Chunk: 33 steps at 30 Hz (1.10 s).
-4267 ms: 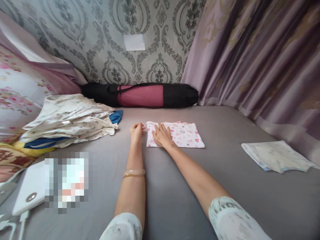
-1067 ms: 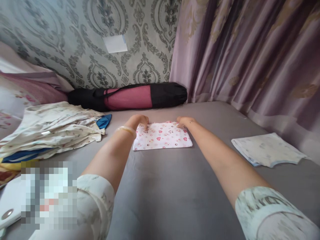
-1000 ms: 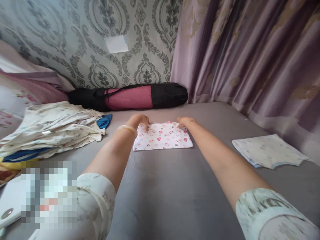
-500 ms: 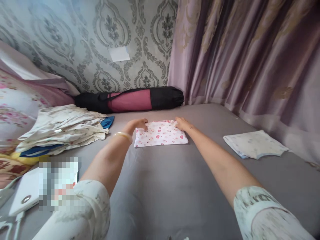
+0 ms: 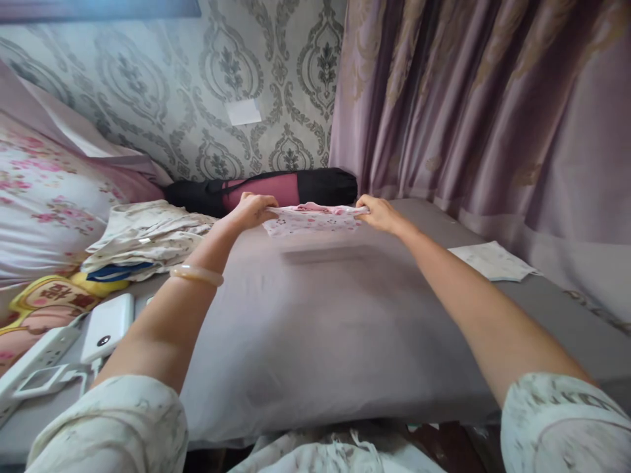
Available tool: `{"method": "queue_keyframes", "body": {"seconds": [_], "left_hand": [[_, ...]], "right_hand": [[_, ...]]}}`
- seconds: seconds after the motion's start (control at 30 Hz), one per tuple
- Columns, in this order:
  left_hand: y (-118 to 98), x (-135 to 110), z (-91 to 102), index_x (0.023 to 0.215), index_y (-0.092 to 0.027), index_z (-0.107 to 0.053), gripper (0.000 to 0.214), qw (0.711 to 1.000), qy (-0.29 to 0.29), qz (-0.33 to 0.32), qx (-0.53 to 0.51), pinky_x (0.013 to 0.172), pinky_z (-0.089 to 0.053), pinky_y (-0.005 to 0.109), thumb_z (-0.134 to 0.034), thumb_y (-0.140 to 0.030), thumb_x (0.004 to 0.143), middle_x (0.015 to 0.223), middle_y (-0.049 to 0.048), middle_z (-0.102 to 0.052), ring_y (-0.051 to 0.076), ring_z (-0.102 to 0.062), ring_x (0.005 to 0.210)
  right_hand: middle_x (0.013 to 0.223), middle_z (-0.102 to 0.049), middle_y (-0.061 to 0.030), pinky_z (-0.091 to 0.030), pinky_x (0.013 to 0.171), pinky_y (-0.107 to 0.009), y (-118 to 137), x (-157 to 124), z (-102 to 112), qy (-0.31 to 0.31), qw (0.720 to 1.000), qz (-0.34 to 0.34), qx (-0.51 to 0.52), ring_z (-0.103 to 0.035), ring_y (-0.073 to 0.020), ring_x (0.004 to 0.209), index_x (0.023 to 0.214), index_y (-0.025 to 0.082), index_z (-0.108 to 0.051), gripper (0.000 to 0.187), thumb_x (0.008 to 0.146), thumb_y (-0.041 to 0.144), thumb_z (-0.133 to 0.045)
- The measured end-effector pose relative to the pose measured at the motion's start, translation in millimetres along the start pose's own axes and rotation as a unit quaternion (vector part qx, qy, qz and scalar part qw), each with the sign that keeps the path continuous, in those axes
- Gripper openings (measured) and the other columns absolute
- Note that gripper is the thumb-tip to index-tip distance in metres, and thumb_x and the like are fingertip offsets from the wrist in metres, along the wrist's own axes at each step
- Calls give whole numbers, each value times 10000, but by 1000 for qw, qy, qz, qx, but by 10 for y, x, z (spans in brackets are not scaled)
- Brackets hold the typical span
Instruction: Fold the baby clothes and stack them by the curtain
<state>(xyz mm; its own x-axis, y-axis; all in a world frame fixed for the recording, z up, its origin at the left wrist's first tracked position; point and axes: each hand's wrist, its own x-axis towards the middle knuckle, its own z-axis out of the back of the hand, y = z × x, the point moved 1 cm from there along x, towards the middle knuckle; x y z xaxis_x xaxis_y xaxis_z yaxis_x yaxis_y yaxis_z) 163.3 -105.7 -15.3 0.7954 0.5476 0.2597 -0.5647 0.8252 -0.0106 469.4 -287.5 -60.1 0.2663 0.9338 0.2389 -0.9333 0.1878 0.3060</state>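
A small folded white cloth with pink heart prints [image 5: 314, 219] hangs a little above the grey bed sheet [image 5: 335, 315], held flat between both hands. My left hand [image 5: 254, 209] is closed on its left end. My right hand [image 5: 377, 211] is closed on its right end. The cloth casts a shadow on the sheet just below it. A pale bangle [image 5: 196, 274] sits on my left forearm.
A pile of pale garments [image 5: 142, 236] lies at the left beside floral pillows [image 5: 44, 203]. A black and pink roll bag [image 5: 266, 188] lies against the wall. Another folded cloth [image 5: 490, 260] rests at the right near the purple curtain [image 5: 483, 112]. White devices [image 5: 103, 326] sit at the lower left.
Both hands have gripped the ends of the heart-print cloth and lifted it off the sheet. The view has pulled back and tilted up.
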Motion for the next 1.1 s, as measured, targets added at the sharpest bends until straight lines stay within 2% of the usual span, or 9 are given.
{"method": "queue_keyframes", "body": {"seconds": [0.1, 0.27, 0.37, 0.5, 0.63, 0.73, 0.87, 1.0, 1.1], "left_hand": [[-100, -441, -184, 1095, -225, -648, 336, 999, -14, -39, 5, 1035, -238, 389, -461, -348, 844, 952, 61, -692, 214, -596, 982], [-321, -1247, -715, 1111, -263, -636, 357, 998, 31, -46, -32, 1101, -198, 392, -370, -225, 876, 1121, 61, -684, 192, -593, 1056], [-414, -1584, -938, 1165, -289, -611, 437, 996, 51, -48, -56, 1126, -186, 388, -345, -142, 851, 1208, 40, -663, 165, -571, 1142], [-457, -1803, -1039, 1257, -297, -571, 553, 995, 73, -30, -61, 1138, -205, 396, -339, -87, 801, 1338, 36, -588, 152, -504, 1258], [-444, -1898, -1051, 1328, -283, -526, 685, 992, 104, -18, -69, 1141, -235, 402, -350, -30, 716, 1421, 31, -509, 144, -430, 1332], [-383, -1926, -1061, 1355, -291, -503, 733, 989, 125, -8, -82, 1147, -234, 435, -374, -33, 681, 1447, 23, -477, 170, -410, 1349], [-362, -1781, -1057, 1268, -274, -580, 647, 988, 126, 11, -91, 1120, -297, 403, -385, -42, 696, 1360, 28, -570, 199, -498, 1274], [-674, -1372, -1094, 1279, -225, -554, 498, 993, 69, 51, -83, 1058, -375, 333, -373, -107, 830, 1322, 63, -594, 202, -544, 1218], [-1035, -1028, -1238, 1340, -189, -481, 438, 994, 60, 36, -81, 1104, -321, 380, -340, -195, 925, 1413, 104, -502, 214, -436, 1322]], "right_hand": [[1010, -660, -72, -398, 796, -283, 18, -341, -161, 13, 996, 85, 9, -573, -203, 921, 1074, 189, -588, 209, 881, 230, -517], [1031, -657, -92, -365, 912, -305, 20, -1045, -574, 43, 978, 203, -24, -572, -208, 1002, 1014, 183, -591, 243, 877, 95, -412], [1050, -661, -93, -372, 935, -322, 29, -1334, -730, 67, 974, 215, -28, -572, -209, 1023, 1006, 192, -603, 281, 885, 76, -377], [1202, -630, -90, -377, 977, -348, 30, -1493, -791, 66, 978, 195, -21, -555, -197, 1118, 1142, 213, -597, 399, 884, 47, -341], [1371, -534, -64, -397, 985, -366, 7, -1541, -793, 107, 976, 189, -21, -489, -192, 1243, 1303, 268, -548, 592, 824, -10, -341], [1420, -494, -50, -408, 992, -349, -5, -1523, -762, 136, 977, 165, -16, -460, -189, 1287, 1321, 277, -557, 687, 751, -48, -350], [1291, -611, -33, -412, 999, -306, 129, -1358, -714, 135, 981, 141, 10, -545, -180, 1200, 1149, 242, -679, 548, 761, -12, -386], [1344, -572, -80, -337, 1069, -291, 498, -1069, -835, 68, 990, 127, 9, -492, -173, 1257, 1254, 163, -601, 465, 862, 81, -364], [1473, -427, -127, -232, 1137, -378, 786, -866, -1079, 96, 990, 102, -14, -355, -212, 1370, 1392, 113, -456, 478, 947, 202, -307]]}}
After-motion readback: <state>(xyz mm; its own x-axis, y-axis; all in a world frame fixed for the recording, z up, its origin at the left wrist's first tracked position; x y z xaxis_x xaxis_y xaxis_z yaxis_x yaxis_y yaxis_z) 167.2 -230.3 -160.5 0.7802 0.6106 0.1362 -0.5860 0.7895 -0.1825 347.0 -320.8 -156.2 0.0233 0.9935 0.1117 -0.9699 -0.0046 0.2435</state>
